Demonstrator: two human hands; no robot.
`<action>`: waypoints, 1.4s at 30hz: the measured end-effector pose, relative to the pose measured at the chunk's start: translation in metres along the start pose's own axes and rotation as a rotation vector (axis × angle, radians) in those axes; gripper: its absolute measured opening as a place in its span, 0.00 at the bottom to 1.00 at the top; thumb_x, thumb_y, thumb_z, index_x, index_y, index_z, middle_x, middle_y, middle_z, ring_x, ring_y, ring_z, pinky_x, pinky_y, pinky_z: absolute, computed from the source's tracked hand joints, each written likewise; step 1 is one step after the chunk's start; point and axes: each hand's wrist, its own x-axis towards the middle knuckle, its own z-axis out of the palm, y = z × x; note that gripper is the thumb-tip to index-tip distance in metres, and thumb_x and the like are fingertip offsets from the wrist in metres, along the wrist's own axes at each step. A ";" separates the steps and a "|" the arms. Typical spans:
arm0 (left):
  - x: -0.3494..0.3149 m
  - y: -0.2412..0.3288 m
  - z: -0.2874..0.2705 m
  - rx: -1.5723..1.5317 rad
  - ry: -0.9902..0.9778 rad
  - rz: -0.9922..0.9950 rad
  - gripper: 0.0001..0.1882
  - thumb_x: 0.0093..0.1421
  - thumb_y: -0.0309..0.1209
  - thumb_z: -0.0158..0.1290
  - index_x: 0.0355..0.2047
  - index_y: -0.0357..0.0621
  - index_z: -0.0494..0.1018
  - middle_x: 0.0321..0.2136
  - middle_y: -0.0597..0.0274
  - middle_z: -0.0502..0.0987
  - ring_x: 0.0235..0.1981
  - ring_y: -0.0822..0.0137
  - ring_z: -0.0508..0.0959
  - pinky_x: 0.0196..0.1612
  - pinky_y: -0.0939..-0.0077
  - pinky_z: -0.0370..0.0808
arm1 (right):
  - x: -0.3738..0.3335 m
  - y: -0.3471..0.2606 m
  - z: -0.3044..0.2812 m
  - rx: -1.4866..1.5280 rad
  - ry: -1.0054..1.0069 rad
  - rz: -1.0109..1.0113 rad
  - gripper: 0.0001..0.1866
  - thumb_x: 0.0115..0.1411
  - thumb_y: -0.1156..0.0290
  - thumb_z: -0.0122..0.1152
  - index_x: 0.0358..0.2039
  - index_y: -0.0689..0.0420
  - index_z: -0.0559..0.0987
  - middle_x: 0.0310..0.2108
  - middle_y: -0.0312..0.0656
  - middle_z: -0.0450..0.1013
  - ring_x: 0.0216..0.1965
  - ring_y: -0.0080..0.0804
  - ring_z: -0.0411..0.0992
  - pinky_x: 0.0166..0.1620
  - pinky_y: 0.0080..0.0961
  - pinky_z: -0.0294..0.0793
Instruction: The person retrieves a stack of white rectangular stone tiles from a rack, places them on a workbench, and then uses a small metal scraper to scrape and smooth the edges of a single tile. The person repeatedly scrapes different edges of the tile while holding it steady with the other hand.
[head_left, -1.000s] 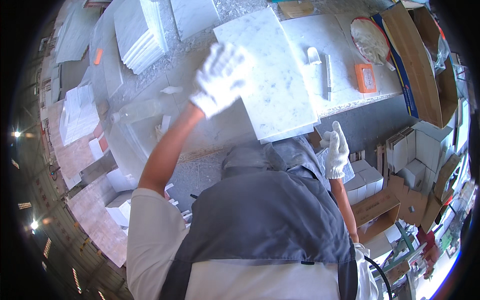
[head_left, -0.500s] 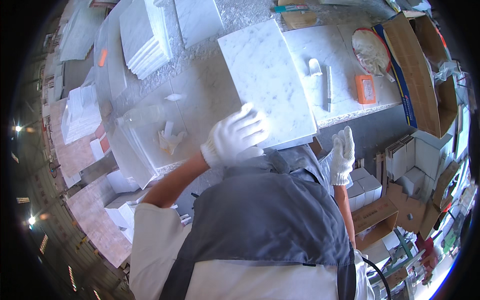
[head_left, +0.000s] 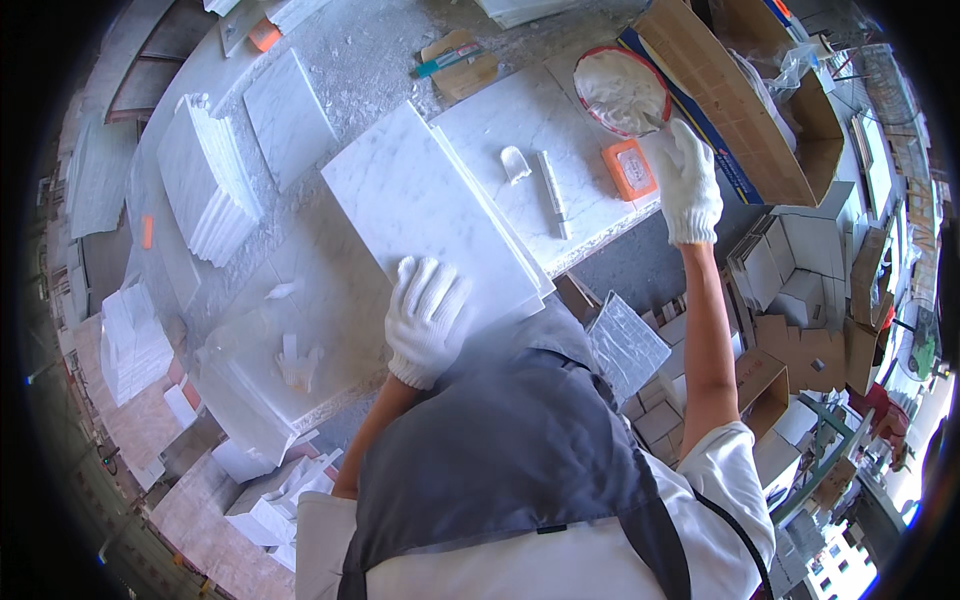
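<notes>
- Left hand, gloved, fingers spread flat on white marble tile at bench near edge.
- Right hand, gloved, open, reaching beside bowl of white paste at bench's right corner.

A large square white marble slab with faint grey veins is lying flat, seemingly topping a thin stack of similar slabs on the dusty workbench.
</notes>
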 end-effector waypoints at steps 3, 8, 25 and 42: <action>-0.004 -0.002 0.004 0.011 0.013 -0.004 0.18 0.51 0.32 0.64 0.44 0.46 0.82 0.49 0.58 0.78 0.55 0.52 0.75 0.61 0.46 0.70 | 0.028 -0.014 0.014 -0.149 -0.165 0.027 0.24 0.63 0.56 0.62 0.60 0.41 0.77 0.54 0.50 0.74 0.51 0.50 0.77 0.53 0.42 0.77; -0.004 0.000 0.004 0.005 0.026 -0.010 0.17 0.52 0.32 0.63 0.44 0.46 0.82 0.49 0.59 0.78 0.55 0.52 0.75 0.62 0.47 0.70 | 0.035 -0.045 0.044 -0.285 -0.378 -0.090 0.28 0.63 0.59 0.63 0.65 0.37 0.72 0.53 0.52 0.73 0.49 0.52 0.78 0.50 0.43 0.79; 0.000 0.001 0.004 0.016 0.018 0.002 0.15 0.57 0.31 0.57 0.45 0.44 0.81 0.51 0.58 0.77 0.56 0.50 0.74 0.64 0.46 0.68 | 0.068 0.013 0.043 -0.305 -0.274 -0.327 0.16 0.64 0.65 0.60 0.53 0.49 0.79 0.48 0.47 0.79 0.44 0.49 0.80 0.44 0.39 0.81; -0.001 0.001 0.003 0.002 0.022 -0.002 0.15 0.57 0.30 0.58 0.45 0.44 0.81 0.51 0.58 0.76 0.56 0.50 0.74 0.64 0.46 0.69 | 0.069 0.012 0.038 -0.308 -0.281 -0.297 0.14 0.64 0.68 0.58 0.49 0.51 0.82 0.45 0.48 0.81 0.44 0.49 0.80 0.46 0.38 0.80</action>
